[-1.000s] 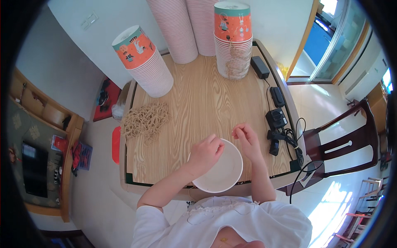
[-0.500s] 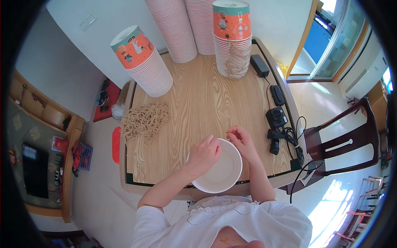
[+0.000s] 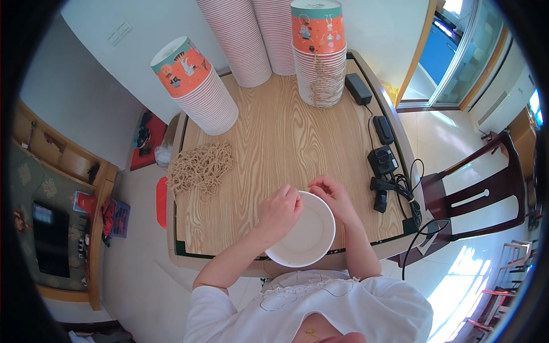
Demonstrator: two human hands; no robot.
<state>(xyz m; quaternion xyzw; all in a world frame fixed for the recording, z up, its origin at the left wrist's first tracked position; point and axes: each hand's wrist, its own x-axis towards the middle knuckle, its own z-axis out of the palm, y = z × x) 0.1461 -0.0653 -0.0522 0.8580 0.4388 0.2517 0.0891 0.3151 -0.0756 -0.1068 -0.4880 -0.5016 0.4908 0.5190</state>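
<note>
A white paper bucket (image 3: 306, 234) sits at the table's near edge, its open mouth facing up toward me. My left hand (image 3: 281, 210) lies over the left part of its rim, fingers curled together just above the opening. At the far right of the rim is my right hand (image 3: 333, 195), its fingers bent in and its thumb side toward the bucket. Whatever either hand pinches is too small or hidden to make out. A loose heap of tan twine (image 3: 201, 167) lies at the table's left side.
Nested paper buckets with orange and teal prints stand at the back left (image 3: 197, 86) and back right (image 3: 319, 54). Taller stacks (image 3: 243, 43) rise between them. Black adapters (image 3: 382, 161) and cables line the right edge of the wooden table (image 3: 269, 137). A dark chair (image 3: 480, 194) stands to the right.
My right hand's fingertips have shifted slightly left, and my left hand has moved a little. The bucket stays in place.
</note>
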